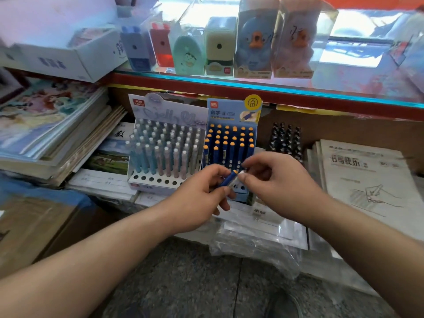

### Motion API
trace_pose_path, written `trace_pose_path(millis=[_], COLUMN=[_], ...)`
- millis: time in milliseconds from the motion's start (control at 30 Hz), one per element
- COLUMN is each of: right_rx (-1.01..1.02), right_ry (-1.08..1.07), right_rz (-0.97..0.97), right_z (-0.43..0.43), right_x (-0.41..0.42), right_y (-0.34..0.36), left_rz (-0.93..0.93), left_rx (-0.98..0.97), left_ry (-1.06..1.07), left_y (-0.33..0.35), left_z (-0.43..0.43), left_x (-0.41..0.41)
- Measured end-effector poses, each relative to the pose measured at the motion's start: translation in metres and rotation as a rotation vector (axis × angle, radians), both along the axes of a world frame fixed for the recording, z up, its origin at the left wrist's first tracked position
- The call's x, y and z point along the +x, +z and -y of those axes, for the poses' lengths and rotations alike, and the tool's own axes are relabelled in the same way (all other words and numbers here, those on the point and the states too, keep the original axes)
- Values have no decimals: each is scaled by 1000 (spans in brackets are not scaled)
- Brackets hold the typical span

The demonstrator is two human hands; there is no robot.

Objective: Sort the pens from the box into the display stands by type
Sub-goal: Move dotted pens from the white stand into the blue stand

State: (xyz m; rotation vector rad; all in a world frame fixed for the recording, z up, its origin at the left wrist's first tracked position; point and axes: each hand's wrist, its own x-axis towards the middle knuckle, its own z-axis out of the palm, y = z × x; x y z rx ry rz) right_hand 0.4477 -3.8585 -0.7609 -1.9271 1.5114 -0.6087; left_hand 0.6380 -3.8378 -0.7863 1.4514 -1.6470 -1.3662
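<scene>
Forearms come in from the near edge over grey floor [183, 283], and I see a shoe toe [284, 304] at the bottom. Left hand [202, 198] grips a blue pen [226, 181] with curled fingers, orange tip pointing up and right. Right hand [275, 182] pinches a small white bit [242, 172] at that tip between thumb and forefinger; I can't tell what it is. Pen sits just in front of the blue stand [231, 111], which is mostly full of matching blue pens with orange tips, with a few open holes in the near rows. Pastel stand [160, 181] touches it on the left, holding pale blue and pink pens, its near row of holes empty. Black pens [285, 138] stand to the right, farther back. Clear plastic bag [252, 244] lies below the hands. Notebook stack [46, 125] far left, workbook [367, 175] right. Glass shelf [229, 84] above carries boxed sharpeners [220, 47]. Cardboard box [34, 226] near left.
</scene>
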Motion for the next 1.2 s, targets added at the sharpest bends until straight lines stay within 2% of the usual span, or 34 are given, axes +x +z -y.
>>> trace_pose_path(millis=[133, 200, 300, 367, 433, 600, 833, 1200], right_rx=[216, 287, 299, 221, 56, -189, -290, -298], right_ry=[6, 23, 19, -38, -76, -30, 31, 83], right_rz=[260, 311, 312, 339, 315, 116, -68, -96], right_z=[10, 13, 17, 24, 34, 48, 50, 48], right_x=[27, 41, 62, 71, 76, 83, 91, 93], right_y=[1, 2, 3, 6, 11, 8, 3, 5], left_rz=[-88, -115, -101, 25, 153, 230, 326, 311], left_rx=[16, 34, 46, -12, -46, -4, -10, 1], left_ry=[68, 107, 168, 252, 345, 382, 350, 324], left_y=[5, 6, 3, 0, -1, -3, -5, -4], left_z=[-9, -13, -15, -11, -8, -11, -21, -23], left_x=[22, 33, 49, 64, 81, 113, 130, 132])
